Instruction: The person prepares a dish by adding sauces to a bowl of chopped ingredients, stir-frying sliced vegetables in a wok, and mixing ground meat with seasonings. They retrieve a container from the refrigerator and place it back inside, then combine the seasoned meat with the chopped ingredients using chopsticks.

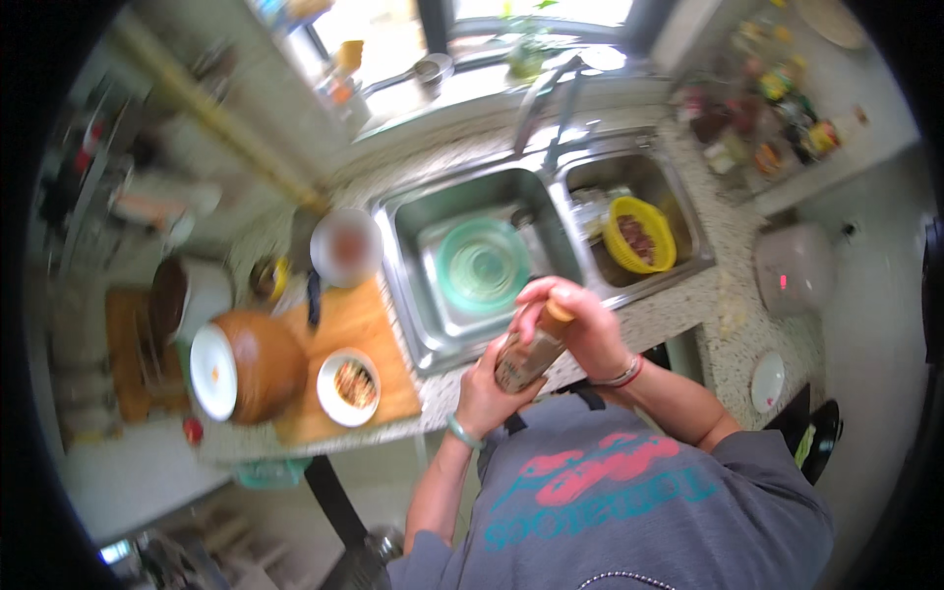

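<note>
A small clear jar (526,360) with brown contents and an orange-brown cap (560,311) is tilted in front of my body, near the sink's front edge. Wrapped round its body is my left hand (485,395), with a pale green bangle on the wrist. My right hand (588,332) curls about the top of the jar, its fingers at the cap. Beyond both hands, a green translucent basin (454,287) stands in the left sink bowl (413,211).
In the right sink bowl sits a yellow basket (618,258) with dark red pieces. To the left, a wooden board (398,383) bears a white bowl (330,405) of food beside a large brown pot (265,364). Another white bowl (322,241) stands near the sink. A faucet (556,147) rises behind.
</note>
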### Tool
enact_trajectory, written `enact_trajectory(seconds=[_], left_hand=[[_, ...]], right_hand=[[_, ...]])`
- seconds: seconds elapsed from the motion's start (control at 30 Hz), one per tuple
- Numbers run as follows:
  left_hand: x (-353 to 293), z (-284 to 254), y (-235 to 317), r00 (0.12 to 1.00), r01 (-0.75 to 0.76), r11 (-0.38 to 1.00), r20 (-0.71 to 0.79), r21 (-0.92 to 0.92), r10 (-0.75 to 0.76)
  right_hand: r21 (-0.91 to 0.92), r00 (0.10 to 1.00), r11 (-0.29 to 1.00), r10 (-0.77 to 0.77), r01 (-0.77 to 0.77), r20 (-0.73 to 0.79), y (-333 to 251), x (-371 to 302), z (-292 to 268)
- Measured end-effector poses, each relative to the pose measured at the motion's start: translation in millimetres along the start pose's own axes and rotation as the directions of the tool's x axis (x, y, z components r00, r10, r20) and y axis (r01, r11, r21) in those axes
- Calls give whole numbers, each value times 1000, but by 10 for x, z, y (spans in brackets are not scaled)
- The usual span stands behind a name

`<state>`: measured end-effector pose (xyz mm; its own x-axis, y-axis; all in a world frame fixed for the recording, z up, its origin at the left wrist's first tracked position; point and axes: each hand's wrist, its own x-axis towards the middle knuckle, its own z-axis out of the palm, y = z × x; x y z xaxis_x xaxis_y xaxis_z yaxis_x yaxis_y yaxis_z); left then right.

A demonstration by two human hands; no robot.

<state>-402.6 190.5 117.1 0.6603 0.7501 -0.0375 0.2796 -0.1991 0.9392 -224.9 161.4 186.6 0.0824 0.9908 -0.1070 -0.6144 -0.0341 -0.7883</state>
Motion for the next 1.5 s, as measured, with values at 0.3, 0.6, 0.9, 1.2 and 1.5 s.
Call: enact_trajectory(seconds=[0.3,0.6,0.9,1.2,1.5], left_hand=[[1111,1018,603,906,-62,926,369,-372,209],[2085,2008,996,967,-168,872,94,-459,235],[2577,2576,842,938,133,759,328,-638,111],[2597,2601,255,939,311,721,319,-619,-131],[2604,2568,27,932,338,780,302,-527,-200]], right_hand=[[-652,997,754,-74,73,26,-1197,-598,-1071],[-944,829,326,-543,57,-137,-2555,-648,-1770],[-962,495,-268,-842,-42,213,-4073,603,-2504],[-781,699,-499,-706,-375,115,-4410,1440,-3374],[-722,754,-527,-657,-448,11,-4370,1641,-4149]])
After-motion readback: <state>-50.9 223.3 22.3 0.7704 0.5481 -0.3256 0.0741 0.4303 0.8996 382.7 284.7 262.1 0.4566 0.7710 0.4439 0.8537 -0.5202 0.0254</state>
